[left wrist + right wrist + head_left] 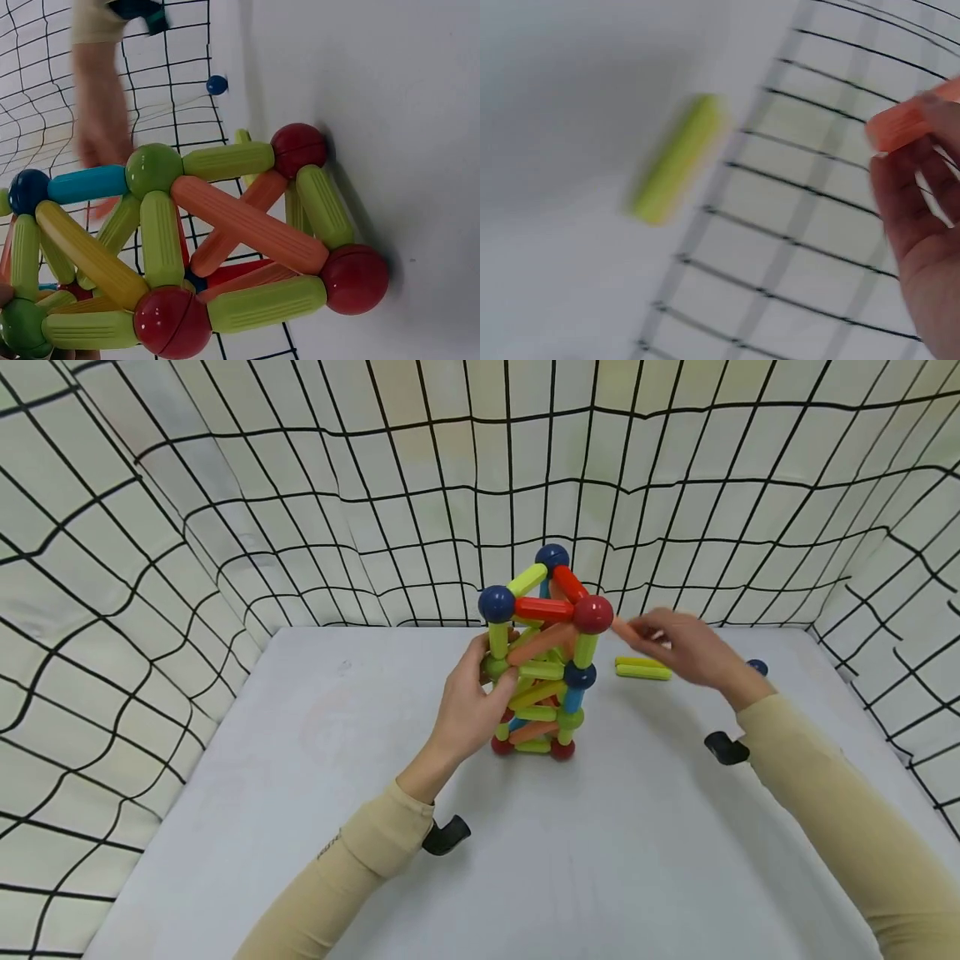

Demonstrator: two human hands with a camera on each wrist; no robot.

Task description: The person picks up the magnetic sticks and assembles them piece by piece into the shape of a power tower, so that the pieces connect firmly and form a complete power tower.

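A tower of coloured rods and balls stands upright on the white table, several levels high. My left hand grips its left side around a green ball near the top. Blue balls and a dark red ball form the top corners, joined by red and light green rods. To the right of the tower, my right hand pinches an orange rod between thumb and fingers. In the head view the rod's near end is close to the dark red ball; whether they touch I cannot tell.
Light green and yellow rods lie on the table behind the right hand. A loose blue ball sits near the right forearm. Black netting over white walls surrounds the back and sides.
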